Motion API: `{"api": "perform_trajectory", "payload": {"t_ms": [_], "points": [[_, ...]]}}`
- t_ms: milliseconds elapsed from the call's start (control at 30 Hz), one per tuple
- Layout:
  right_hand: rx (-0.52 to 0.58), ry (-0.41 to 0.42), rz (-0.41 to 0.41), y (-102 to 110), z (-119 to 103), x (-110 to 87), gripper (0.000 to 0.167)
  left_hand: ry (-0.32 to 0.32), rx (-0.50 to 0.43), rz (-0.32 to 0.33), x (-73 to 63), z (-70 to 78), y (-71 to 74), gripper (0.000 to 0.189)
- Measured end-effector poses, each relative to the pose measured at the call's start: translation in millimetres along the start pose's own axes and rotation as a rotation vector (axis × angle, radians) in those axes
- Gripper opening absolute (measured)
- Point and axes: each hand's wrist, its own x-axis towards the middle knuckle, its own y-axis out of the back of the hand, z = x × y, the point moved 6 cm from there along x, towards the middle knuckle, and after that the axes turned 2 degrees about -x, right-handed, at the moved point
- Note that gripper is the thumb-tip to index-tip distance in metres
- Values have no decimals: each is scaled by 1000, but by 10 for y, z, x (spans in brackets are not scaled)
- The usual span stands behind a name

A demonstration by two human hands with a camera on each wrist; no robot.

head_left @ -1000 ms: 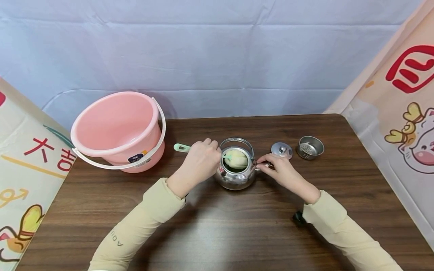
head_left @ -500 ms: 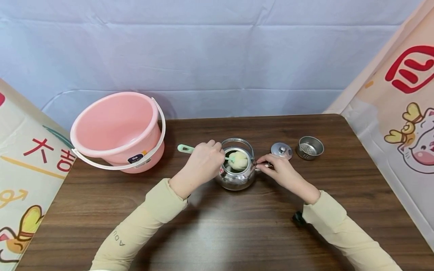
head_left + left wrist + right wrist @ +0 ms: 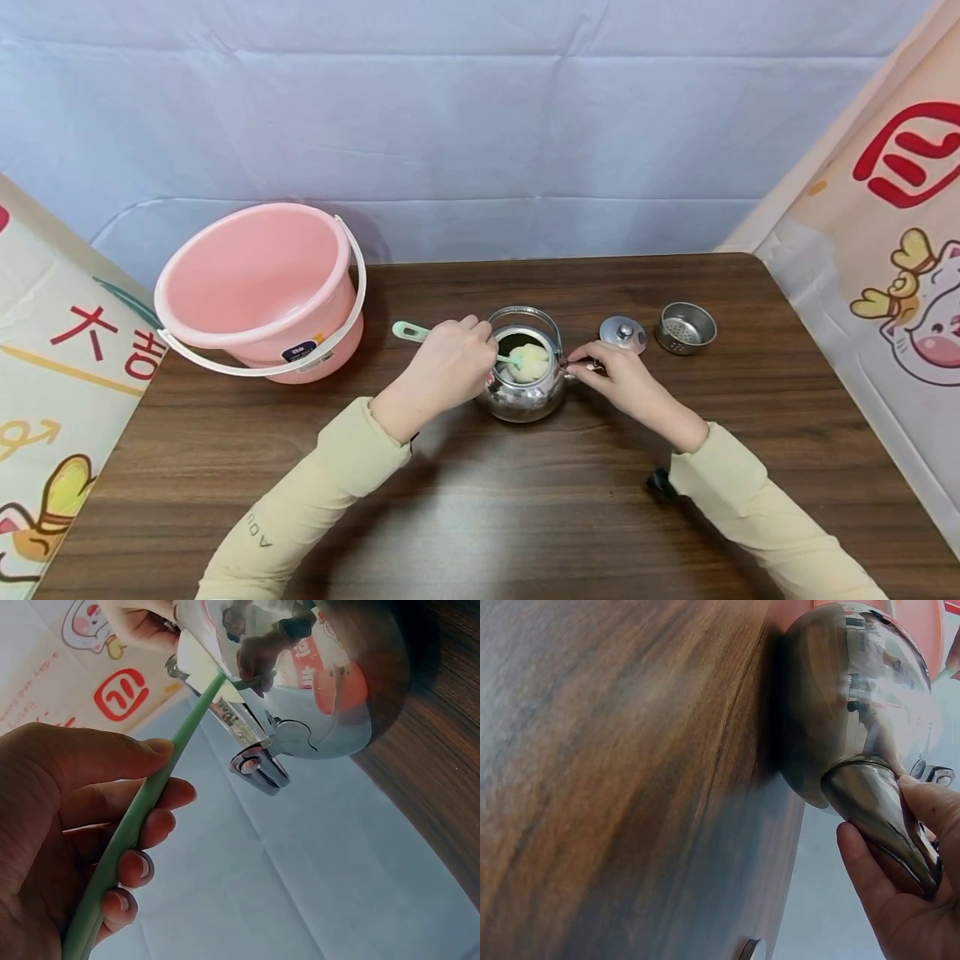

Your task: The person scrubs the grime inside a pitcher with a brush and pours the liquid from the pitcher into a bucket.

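Observation:
My left hand (image 3: 453,364) grips the green handle (image 3: 142,799) of a sponge brush, with fingers curled round it and the thumb along it. The brush's pale yellow sponge head (image 3: 531,363) sits in the open mouth of a shiny steel kettle (image 3: 521,406). The kettle stands upright on the table, its wire handle raised. On the kettle's right side, my right hand (image 3: 621,377) pinches the spout (image 3: 874,802) between thumb and fingers. Kettle walls hide the lower part of the sponge.
A pink bucket (image 3: 255,267) with a white handle stands at the left back. Right of the kettle lie its lid (image 3: 622,331) and a perforated steel strainer (image 3: 686,327). A small black object (image 3: 662,483) is by the right sleeve on the wooden table (image 3: 495,525).
The sponge head has turned and shifted inside the kettle's mouth, and now sits tilted lower to the right. My left hand moved slightly right with the brush. The right hand has stayed on the spout.

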Motion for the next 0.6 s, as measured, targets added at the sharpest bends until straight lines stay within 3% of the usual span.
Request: {"api": "perform_trajectory", "payload": {"t_ms": [600], "points": [[2, 3, -7, 11, -16, -2, 13, -34, -28, 11, -69, -52, 33, 12]]}}
